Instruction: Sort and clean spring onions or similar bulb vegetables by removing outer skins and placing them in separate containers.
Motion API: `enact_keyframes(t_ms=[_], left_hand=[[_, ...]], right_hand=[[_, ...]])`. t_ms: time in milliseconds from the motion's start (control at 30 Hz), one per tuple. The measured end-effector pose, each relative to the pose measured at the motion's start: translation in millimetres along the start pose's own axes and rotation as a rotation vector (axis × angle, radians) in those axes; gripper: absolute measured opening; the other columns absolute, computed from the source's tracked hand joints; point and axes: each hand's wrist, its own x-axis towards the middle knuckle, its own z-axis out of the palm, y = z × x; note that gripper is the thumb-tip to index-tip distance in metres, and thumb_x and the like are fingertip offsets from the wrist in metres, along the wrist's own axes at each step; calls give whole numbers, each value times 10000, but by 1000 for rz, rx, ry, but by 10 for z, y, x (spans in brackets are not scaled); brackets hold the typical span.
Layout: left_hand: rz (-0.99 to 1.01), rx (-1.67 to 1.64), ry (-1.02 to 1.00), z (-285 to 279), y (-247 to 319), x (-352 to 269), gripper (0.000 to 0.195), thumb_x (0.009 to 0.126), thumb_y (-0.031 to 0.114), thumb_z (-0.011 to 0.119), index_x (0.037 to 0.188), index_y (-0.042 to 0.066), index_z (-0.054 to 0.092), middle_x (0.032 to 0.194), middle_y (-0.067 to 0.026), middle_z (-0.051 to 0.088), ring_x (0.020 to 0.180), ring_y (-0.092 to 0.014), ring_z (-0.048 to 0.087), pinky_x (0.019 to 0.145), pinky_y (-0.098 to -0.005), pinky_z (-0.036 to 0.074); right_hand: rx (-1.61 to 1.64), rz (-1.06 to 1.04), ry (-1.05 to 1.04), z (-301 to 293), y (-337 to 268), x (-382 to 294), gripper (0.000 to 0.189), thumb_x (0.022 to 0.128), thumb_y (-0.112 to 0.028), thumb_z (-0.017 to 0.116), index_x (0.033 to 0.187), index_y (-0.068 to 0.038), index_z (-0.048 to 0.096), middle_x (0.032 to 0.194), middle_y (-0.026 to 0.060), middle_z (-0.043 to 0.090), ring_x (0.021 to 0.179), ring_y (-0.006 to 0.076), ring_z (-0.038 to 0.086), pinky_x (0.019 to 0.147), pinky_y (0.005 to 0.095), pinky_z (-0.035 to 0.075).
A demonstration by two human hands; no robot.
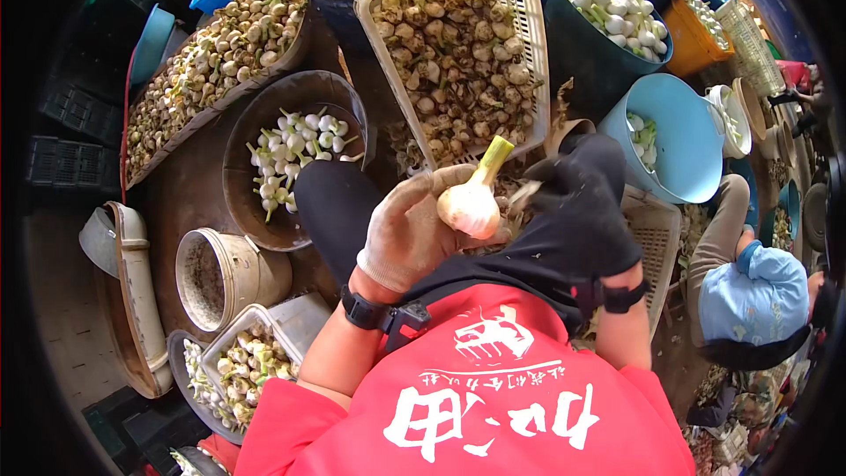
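Observation:
My left hand [415,225], in a pale work glove, cradles a garlic bulb [470,208] with its cut green stem pointing up and away. The bulb's skin is whitish with a pinkish tint. To its right is my right hand [572,218] in a dark glove, hard to tell from the dark trousers behind it. A pale, blurred sliver [525,194] shows by its fingertips; whether it is a blade or a strip of peel is unclear. Beyond my knees stands a white plastic crate [543,79] of unpeeled, soil-stained bulbs [456,59].
Peeled white bulbs lie in a dark round basin [231,145], a teal tub [552,33] and a light blue bucket [687,139]. A heap of unpeeled garlic [218,66] is far left. A dirty white bucket [277,271] lies left. Someone in light blue [753,297] sits at right.

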Motion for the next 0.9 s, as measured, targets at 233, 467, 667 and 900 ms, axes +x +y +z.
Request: enact_keyframes(t_ms=[233,467,667,900], left_hand=[[94,385,196,203,-185,181,284,953,120,658,1165,-35,549,962,-97,659,861,-169,676,800,-308,565],[244,612,90,4,-353,289,281,1019,198,593,1136,-52,645,996,-73,690,874,-113,645,794,-241,529],[-89,506,167,-52,-243,297,222,1014,219,629,1141,44,677,922,-5,684,792,-44,618,646,-215,486],[392,975,309,151,-317,295,144,971,-18,567,1017,-21,703,803,-3,655,714,-74,612,649,-224,513]], right_hand=[[554,207,318,388,-261,-116,175,979,-128,666,1097,-4,700,963,41,714,861,83,633,777,265,512],[48,69,340,368,-490,-79,255,827,-202,832,904,-14,677,808,114,671,701,140,641,632,315,505],[763,334,-21,152,-228,-15,257,867,-202,771,1024,-21,680,885,46,684,788,101,637,676,284,509],[857,366,77,213,-165,-189,269,867,-124,696,1109,-19,647,945,23,662,818,92,599,730,229,487]])
